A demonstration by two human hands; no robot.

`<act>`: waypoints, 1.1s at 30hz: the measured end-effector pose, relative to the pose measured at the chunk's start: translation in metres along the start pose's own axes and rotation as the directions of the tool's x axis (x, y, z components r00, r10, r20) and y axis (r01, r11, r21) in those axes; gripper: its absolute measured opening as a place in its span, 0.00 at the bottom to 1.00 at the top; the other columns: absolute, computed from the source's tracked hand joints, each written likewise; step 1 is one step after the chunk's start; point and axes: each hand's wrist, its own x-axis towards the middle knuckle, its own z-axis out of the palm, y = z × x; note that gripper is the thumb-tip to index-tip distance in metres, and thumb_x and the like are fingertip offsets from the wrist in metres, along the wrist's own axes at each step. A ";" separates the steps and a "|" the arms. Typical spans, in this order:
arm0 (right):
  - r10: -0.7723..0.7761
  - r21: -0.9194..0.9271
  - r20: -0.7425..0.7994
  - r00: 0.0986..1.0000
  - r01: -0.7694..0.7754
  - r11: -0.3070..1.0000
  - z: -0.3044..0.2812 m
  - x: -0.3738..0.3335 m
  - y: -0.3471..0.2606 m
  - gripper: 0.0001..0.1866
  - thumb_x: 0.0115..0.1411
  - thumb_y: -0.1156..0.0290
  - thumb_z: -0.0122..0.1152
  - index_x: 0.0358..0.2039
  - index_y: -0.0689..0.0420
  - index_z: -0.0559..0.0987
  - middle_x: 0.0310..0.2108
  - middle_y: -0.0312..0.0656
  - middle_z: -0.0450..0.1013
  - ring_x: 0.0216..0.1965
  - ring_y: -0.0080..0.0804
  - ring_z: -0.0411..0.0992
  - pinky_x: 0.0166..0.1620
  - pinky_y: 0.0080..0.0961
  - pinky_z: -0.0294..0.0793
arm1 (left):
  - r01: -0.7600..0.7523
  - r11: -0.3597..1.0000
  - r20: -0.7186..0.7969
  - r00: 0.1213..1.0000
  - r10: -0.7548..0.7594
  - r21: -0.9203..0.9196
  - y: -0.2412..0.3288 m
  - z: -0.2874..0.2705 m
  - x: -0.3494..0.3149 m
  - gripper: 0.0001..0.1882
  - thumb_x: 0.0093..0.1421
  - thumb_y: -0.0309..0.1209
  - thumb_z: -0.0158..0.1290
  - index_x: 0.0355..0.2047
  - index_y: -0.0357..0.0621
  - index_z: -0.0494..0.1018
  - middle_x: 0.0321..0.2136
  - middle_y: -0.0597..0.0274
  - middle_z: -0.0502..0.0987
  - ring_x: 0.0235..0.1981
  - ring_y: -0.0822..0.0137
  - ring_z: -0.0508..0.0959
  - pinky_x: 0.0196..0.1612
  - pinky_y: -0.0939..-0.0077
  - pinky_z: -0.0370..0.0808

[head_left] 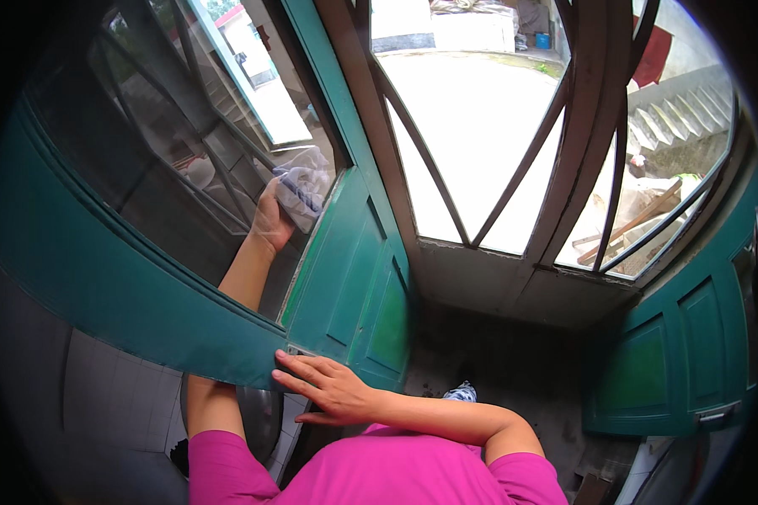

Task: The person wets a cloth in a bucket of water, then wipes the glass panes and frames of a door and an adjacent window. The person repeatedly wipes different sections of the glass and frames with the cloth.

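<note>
A green door (143, 278) with a glass pane (168, 168) stands on my left. My left arm passes behind its green edge and shows again through the glass. There my left hand (271, 217) is closed on a crumpled white and blue cloth (303, 189), close to the pane's right side; I cannot tell if the cloth touches the glass. My right hand (328, 389) lies with its fingers stretched out against the door's near edge, by a small metal fitting (299, 350), and holds nothing.
Ahead stands a brown window frame (396, 126) with slanting bars, bright ground (472, 126) outside. Another green door panel (691, 345) is at the right. A patterned shoe or trouser leg (461, 391) shows on the dark floor. A dark round object (261, 421) sits below the door on white tiles.
</note>
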 end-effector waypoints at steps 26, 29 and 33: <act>-0.128 -0.275 -0.060 0.990 0.107 0.955 -0.006 -0.007 0.035 0.33 0.61 0.62 0.65 0.68 0.42 0.71 0.70 0.31 0.64 0.60 0.20 0.68 0.64 0.29 0.61 | 0.095 0.986 0.025 0.995 -0.099 0.137 0.028 0.033 0.014 0.21 0.75 0.38 0.43 0.63 0.43 0.70 0.53 0.60 0.81 0.52 0.64 0.81 0.59 0.65 0.76; -0.140 -0.246 -0.033 0.990 0.128 0.961 -0.009 -0.008 0.026 0.27 0.62 0.62 0.66 0.63 0.43 0.76 0.66 0.33 0.70 0.59 0.22 0.69 0.65 0.29 0.58 | -0.187 0.981 0.024 0.982 0.187 0.039 0.143 0.059 0.001 0.24 0.70 0.46 0.51 0.57 0.41 0.74 0.45 0.60 0.82 0.45 0.62 0.82 0.50 0.65 0.80; -0.109 -0.190 0.038 0.993 0.115 0.975 -0.014 -0.011 0.027 0.30 0.63 0.65 0.60 0.68 0.44 0.71 0.70 0.35 0.65 0.61 0.25 0.67 0.64 0.30 0.60 | -0.494 0.863 -0.007 0.868 0.497 0.107 0.269 0.055 -0.010 0.23 0.70 0.45 0.50 0.57 0.42 0.72 0.46 0.60 0.80 0.46 0.62 0.81 0.50 0.65 0.79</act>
